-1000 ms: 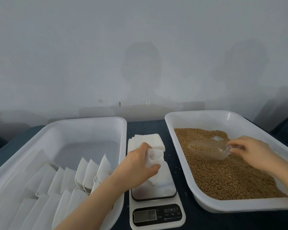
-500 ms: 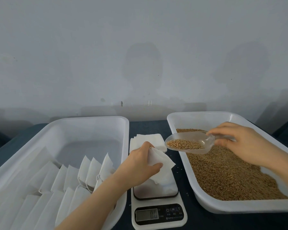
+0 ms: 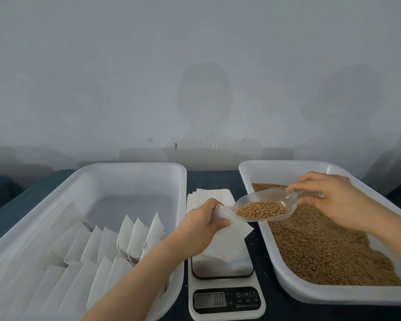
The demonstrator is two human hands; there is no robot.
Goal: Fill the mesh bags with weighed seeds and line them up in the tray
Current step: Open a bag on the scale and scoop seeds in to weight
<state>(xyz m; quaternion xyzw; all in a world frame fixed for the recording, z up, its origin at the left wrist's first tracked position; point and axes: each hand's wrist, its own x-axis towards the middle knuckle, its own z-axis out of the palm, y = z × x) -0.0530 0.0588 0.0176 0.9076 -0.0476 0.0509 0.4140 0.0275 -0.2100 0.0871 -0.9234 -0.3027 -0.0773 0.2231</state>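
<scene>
Pinches mesh bag mouth in curled left hand; grips scoop handle in right hand — may spill seeds onto scale if floppy opening sags.

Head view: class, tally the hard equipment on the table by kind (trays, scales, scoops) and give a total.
Trays: 2
Scales: 1
Scoops: 1
Total: 4

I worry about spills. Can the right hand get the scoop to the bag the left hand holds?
Probably yes: the right hand holds the scoop with its lip beside the bag that the left hand grips over the scale; nothing lies between.
</scene>
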